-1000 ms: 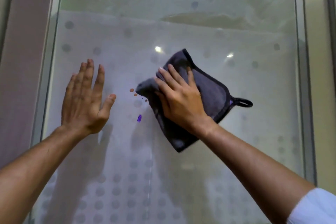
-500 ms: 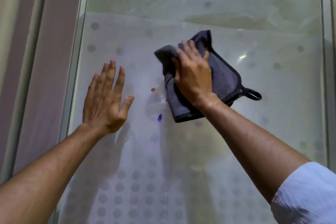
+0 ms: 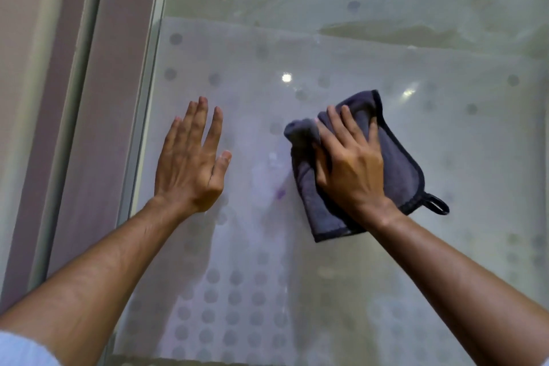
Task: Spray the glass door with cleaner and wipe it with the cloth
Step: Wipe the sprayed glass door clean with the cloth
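Observation:
The glass door (image 3: 371,62) fills the view, frosted with a grey dot pattern. A dark grey cloth (image 3: 398,169) with a black hem and a hanging loop is pressed flat against the glass under my right hand (image 3: 350,163). My left hand (image 3: 193,163) lies flat on the glass to the left of the cloth, fingers spread, holding nothing. Between the two hands a faint purple smear (image 3: 279,194) shows on the glass. No spray bottle is in view.
The door's metal frame edge (image 3: 145,116) runs down the left side, with a mauve wall panel (image 3: 98,116) beyond it. Ceiling lights reflect in the upper glass.
My right hand has swept the cloth down and over the spots. The orange spots are gone and the purple one is now a faint smear. My left hand stays planted on the glass.

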Demonstrator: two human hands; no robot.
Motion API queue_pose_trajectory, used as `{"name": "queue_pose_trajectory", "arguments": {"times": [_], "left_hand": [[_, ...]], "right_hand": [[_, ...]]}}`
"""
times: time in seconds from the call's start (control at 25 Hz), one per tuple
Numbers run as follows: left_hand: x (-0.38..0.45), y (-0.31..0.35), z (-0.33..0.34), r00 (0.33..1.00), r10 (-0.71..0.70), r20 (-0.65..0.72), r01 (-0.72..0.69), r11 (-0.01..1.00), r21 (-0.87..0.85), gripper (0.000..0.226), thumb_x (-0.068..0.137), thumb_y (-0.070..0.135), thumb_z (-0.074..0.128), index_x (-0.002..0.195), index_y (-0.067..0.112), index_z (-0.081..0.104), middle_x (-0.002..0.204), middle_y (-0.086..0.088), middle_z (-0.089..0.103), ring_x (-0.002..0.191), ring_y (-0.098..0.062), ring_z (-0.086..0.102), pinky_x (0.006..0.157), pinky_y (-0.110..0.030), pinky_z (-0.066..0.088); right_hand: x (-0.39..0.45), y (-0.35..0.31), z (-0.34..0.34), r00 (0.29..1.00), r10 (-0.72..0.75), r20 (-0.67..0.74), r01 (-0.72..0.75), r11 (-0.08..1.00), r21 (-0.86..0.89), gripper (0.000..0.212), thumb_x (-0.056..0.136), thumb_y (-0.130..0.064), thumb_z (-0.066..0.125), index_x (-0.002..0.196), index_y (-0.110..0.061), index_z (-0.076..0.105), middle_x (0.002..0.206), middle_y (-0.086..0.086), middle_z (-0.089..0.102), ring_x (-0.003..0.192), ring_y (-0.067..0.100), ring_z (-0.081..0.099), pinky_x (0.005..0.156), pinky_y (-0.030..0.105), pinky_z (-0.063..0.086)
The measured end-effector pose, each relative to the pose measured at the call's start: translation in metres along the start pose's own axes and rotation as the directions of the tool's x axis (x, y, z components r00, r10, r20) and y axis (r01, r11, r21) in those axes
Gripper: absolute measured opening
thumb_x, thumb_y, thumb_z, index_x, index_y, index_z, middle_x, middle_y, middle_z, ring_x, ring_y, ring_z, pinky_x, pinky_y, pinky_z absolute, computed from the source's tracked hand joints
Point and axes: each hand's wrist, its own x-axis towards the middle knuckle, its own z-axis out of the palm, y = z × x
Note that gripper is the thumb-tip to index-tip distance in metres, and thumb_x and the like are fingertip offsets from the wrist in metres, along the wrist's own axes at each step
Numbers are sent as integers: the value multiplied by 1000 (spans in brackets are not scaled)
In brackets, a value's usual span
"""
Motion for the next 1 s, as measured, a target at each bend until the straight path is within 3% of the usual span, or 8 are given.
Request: {"name": "queue_pose_trajectory", "arguments": {"times": [0.12,0.32,0.48,0.56,0.64,0.76,0.84,1.0], "left_hand": [[1,0,1,1000,4,-4,-4,1000,-8,78,95,45,24,162,14,-1,170,-10,-8,157,-20,-9,128,-41,-2],[0,0,1,1000,1,4,-1,1000,-7,78,95,46,23,162,15,-1,170,-10,-8,157,-20,-10,126,-37,-7],[-6,3,0,1000,-24,17,24,1000,-8,77,97,44,26,162,16,-5,170,-10,-11,157,-21,-12,126,-36,-9],[-11,6,1,999,-28,26,28,1000,-7,77,97,44,27,161,16,-6,169,-10,-13,157,-21,-13,126,-36,-9],[-14,8,2,1000,-22,13,22,1000,-3,78,97,43,27,161,15,-6,169,-10,-13,157,-21,-13,126,-36,-9],[-15,8,3,1000,-20,-2,20,1000,5,77,97,42,29,162,15,-4,170,-12,-10,157,-23,-10,125,-35,-10],[-14,9,3,1000,-22,-11,22,1000,15,78,96,42,29,162,14,-2,170,-13,-8,157,-24,-9,124,-33,-12],[-16,12,6,999,-29,-36,29,1000,0,78,95,41,30,162,13,3,170,-15,-3,157,-26,-4,122,-28,-15]], "right_hand": [[27,-30,9,999,34,9,-35,998,61,38,92,-20,56,126,-8,64,141,16,56,136,34,46,107,73,25],[-18,-59,8,976,-205,79,195,973,125,40,96,-28,50,129,-9,62,143,15,53,139,32,42,108,69,25],[-68,-22,-10,921,-377,99,367,924,109,37,94,-21,54,128,-9,63,143,13,54,137,31,45,109,65,28],[-63,4,-14,960,-275,46,273,961,53,36,90,-14,58,125,-8,65,140,15,56,134,33,48,108,65,32],[-42,15,-12,998,-67,-6,67,997,35,38,88,-8,58,125,-5,65,139,19,56,133,36,49,107,65,33],[-11,-6,-2,992,127,-21,-126,990,58,44,86,-12,55,129,-3,61,141,22,53,136,38,45,109,70,25],[-2,-26,3,996,87,-15,-85,993,76,42,86,-14,58,127,-4,63,140,21,54,135,38,46,108,71,26],[-45,-48,1,986,-165,2,163,977,140,36,90,-16,58,123,-5,66,137,19,57,133,36,49,107,65,30]]}}
